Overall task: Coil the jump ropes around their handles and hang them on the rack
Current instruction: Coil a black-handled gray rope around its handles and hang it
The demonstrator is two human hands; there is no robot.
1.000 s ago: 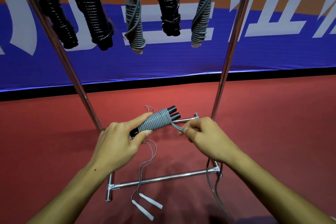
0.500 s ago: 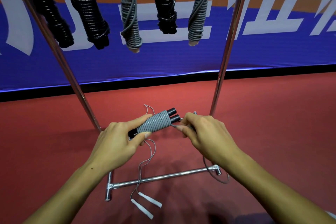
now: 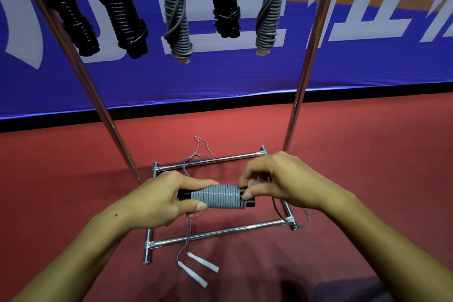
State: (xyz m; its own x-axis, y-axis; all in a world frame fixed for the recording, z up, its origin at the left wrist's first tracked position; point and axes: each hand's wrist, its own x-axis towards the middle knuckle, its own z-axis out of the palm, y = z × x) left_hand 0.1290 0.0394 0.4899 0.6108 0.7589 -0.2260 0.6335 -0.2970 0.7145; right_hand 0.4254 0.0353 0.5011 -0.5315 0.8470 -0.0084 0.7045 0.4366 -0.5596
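Rack [image 3: 308, 61]: top rail lies beyond the upper edge; only the two uprights and the floor frame show.
Hanging coiled ropes [image 3: 177, 19]: upper ends and hooks cut off by the upper edge; attachment cannot be told.
Leftmost black coil [image 3: 73, 24]: partly behind the left upright.
Grey jump rope [image 3: 218, 196]: left ends of its black handles covered by the left hand [image 3: 159, 201].
Free rope end: hidden under the fingers of the right hand [image 3: 277, 184]; the grip cannot be made out.
Loose grey loop [image 3: 275, 208]: mostly behind the right forearm.
Banner [image 3: 245, 76]: lettering cropped, unreadable.
Lower right corner: dark shape, blurred, unidentifiable.
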